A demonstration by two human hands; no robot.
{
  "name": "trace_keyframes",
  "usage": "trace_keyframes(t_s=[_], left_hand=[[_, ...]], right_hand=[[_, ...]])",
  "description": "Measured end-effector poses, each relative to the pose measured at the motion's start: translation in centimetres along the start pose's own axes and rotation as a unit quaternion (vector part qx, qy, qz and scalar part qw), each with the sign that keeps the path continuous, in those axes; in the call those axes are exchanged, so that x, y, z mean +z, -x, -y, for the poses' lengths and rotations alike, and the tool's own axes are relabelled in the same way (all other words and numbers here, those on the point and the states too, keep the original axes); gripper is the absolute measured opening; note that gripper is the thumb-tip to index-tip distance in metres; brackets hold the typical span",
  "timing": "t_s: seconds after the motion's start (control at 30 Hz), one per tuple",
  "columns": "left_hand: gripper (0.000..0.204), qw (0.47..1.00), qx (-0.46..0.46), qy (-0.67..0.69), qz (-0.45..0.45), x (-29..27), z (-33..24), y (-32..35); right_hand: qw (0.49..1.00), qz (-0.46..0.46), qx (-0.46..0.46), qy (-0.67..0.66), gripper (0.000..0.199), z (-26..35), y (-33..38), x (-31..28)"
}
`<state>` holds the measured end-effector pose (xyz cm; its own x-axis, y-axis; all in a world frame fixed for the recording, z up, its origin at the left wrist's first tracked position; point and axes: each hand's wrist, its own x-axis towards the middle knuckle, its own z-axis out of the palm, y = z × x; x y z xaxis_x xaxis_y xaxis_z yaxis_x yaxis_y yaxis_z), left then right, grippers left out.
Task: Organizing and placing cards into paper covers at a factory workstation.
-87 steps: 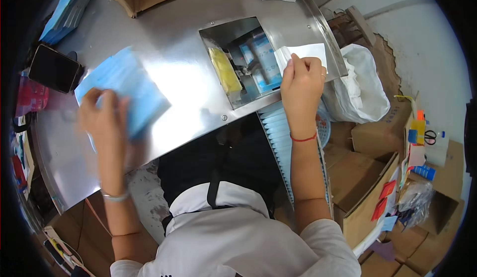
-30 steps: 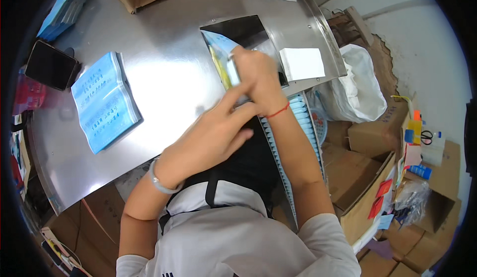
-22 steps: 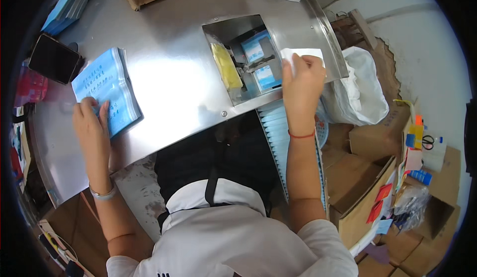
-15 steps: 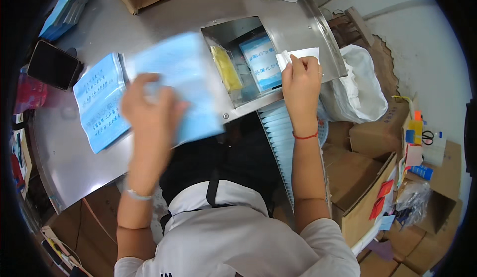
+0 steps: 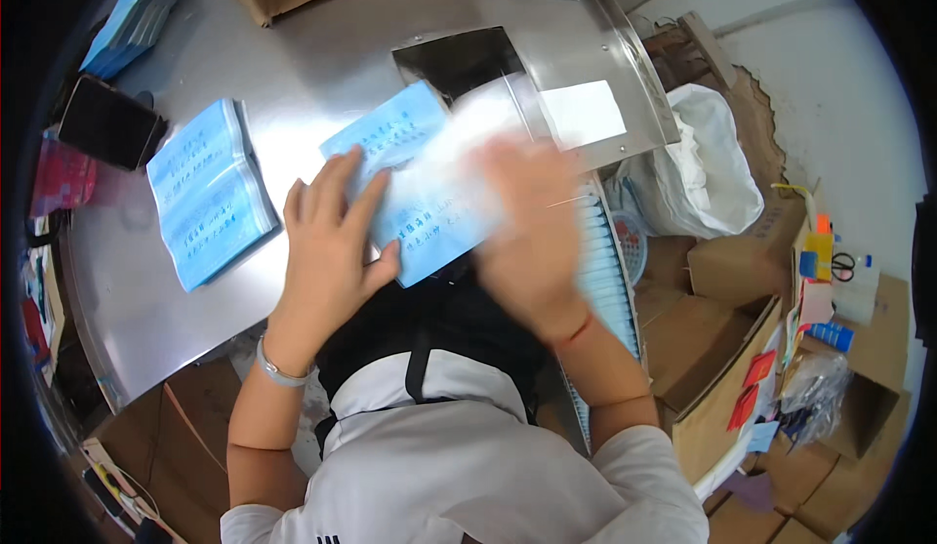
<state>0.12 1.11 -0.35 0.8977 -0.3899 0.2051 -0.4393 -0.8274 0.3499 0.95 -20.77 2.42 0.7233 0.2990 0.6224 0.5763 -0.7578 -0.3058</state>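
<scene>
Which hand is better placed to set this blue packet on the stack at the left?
Left, probably. The left hand lies flat on the blue packet, on the side nearer the stack. The right hand is blurred and sits at the packet's far side.

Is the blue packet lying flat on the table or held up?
Held up. The blue packet sits tilted between the left hand and the blurred right hand, above the table.
</scene>
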Motion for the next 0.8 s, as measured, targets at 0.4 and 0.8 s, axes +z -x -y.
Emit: trace_keyframes(t_s=[0.4, 0.8], left_hand=[[0.038, 0.998, 0.013, -0.059, -0.006, 0.3, -2.3, -2.7], [0.056, 0.996, -0.036, 0.031, 0.075, -0.9, -2.0, -2.4]], right_hand=[[0.972, -0.102, 0.14, -0.159, 0.031, -6.8, -1.6, 2.1], [0.975, -0.061, 0.212, 0.013, 0.031, -10.7, 0.1, 0.3]])
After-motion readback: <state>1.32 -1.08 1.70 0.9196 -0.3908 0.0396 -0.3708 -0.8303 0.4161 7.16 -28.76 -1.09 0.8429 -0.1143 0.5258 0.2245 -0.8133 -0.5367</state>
